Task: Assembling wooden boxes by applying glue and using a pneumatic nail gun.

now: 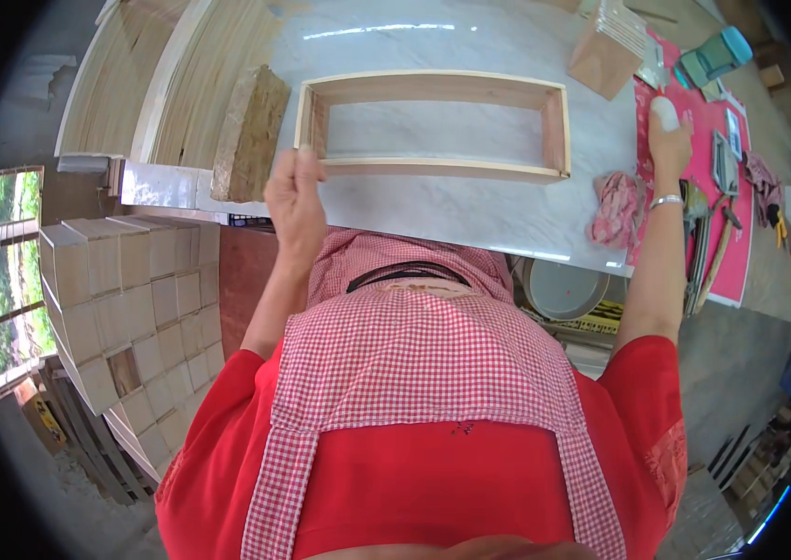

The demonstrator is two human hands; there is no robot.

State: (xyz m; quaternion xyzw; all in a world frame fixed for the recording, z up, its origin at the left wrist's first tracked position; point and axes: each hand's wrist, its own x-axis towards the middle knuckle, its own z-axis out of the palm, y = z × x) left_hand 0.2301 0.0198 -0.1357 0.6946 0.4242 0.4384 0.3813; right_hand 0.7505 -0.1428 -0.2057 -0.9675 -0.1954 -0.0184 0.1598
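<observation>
A long rectangular wooden frame (433,169), with no panel across its middle, lies on the pale marbled tabletop (470,207). My left hand (297,194) is closed on its near left corner, thumb and fingers pinching the wood. Off to the right, my right hand (670,147) is over a pink-red sheet (711,177), its fingers curled. A rounded white thing (664,114) shows at its fingertips; whether it is held or wrapped round a finger is unclear. Just left of that wrist lies a crumpled pink cloth (616,209).
Long wooden boards (204,79) are stacked at the far left, beside a rough wooden block (252,131). Thin wooden panels (608,49) stand at the back right near a teal-lidded jar (714,56). A hammer (724,233) lies at right. Stacked boxes (134,308) fill the lower left.
</observation>
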